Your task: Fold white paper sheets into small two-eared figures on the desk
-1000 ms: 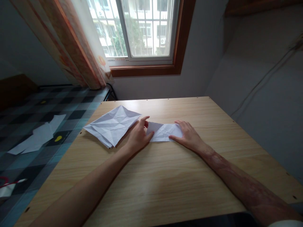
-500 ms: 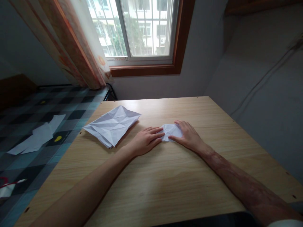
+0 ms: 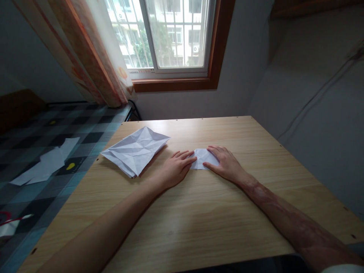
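Note:
A small folded white paper (image 3: 203, 157) lies flat on the wooden table (image 3: 199, 220), between my two hands. My left hand (image 3: 176, 168) rests palm down with fingers stretched out, its fingertips pressing the paper's left edge. My right hand (image 3: 226, 163) lies flat on the paper's right side, fingers spread over it. Part of the paper is hidden under both hands.
A stack of creased white paper sheets (image 3: 135, 151) sits on the table to the left of my left hand. Left of the table is a checkered bed (image 3: 42, 132) with loose white paper (image 3: 47, 161). A window (image 3: 167, 34) and a curtain (image 3: 85, 49) stand behind.
One second ago the paper was longer and my left hand held its left end lifted. That end has been folded over to the right, and my left hand now lies flat on it.

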A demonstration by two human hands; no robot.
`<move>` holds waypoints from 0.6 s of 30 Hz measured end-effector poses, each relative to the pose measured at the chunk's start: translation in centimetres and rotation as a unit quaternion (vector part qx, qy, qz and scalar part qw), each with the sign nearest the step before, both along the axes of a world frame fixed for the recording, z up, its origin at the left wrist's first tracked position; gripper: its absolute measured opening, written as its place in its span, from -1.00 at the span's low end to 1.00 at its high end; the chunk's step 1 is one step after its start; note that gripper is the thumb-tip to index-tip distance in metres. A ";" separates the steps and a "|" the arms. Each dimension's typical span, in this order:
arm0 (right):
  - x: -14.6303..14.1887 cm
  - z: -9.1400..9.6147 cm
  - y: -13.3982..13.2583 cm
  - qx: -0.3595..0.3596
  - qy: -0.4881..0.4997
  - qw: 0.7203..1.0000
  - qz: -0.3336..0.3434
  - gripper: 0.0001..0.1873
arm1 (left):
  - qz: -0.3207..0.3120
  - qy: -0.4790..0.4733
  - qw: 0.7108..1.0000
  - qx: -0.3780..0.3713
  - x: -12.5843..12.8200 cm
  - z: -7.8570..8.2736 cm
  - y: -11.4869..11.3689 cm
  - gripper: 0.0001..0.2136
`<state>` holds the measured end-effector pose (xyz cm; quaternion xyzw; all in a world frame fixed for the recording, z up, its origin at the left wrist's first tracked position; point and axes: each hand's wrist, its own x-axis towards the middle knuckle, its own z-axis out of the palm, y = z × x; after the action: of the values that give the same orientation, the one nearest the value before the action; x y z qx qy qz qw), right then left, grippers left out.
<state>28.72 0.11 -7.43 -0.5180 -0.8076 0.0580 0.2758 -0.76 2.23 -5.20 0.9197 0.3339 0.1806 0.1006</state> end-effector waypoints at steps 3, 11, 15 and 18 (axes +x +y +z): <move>-0.1 0.3 -0.1 0.000 0.007 1.000 0.009 -0.32 | 0.015 -0.021 0.999 0.027 0.1 0.3 0.0 -0.67; -0.6 1.7 -0.9 -0.002 0.068 0.996 0.061 -0.42 | 0.035 -0.057 0.997 0.031 0.1 0.8 -0.6 -0.77; -0.5 1.7 -1.0 -0.028 0.129 0.988 0.086 -0.53 | 0.014 -0.035 0.999 0.033 0.2 1.5 -1.1 -0.43; -0.4 1.7 -1.1 -0.056 0.181 0.976 0.107 -0.53 | -0.011 -0.017 1.000 0.022 0.0 1.6 -1.0 -0.19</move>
<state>28.36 -0.95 -5.76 -0.4239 -0.7909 0.2252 0.3796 -0.74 1.19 -3.56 0.9220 0.3181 0.2023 0.0883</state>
